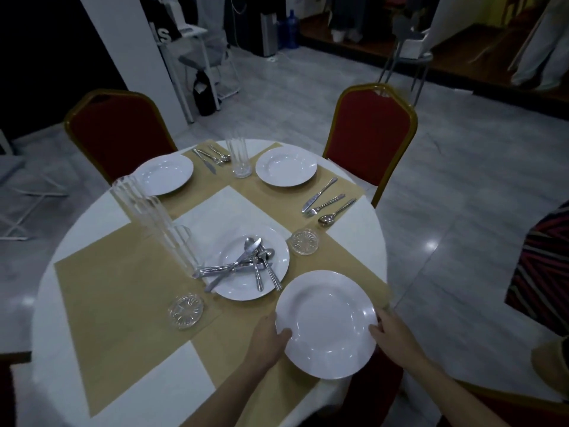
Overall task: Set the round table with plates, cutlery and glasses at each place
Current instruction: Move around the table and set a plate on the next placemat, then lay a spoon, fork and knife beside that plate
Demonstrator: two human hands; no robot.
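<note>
Holding the plate (326, 325) by opposite rims, my left hand (271, 342) and right hand (395, 334) pinch stiff, slick, probably breakable china.

Empty white plate (326, 325), perhaps slightly aslant

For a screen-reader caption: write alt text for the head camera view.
A left hand and right hand hold a white plate at the near edge of a round table. A central plate holds piled cutlery beside stacked glasses; two far places have plates and cutlery.
</note>
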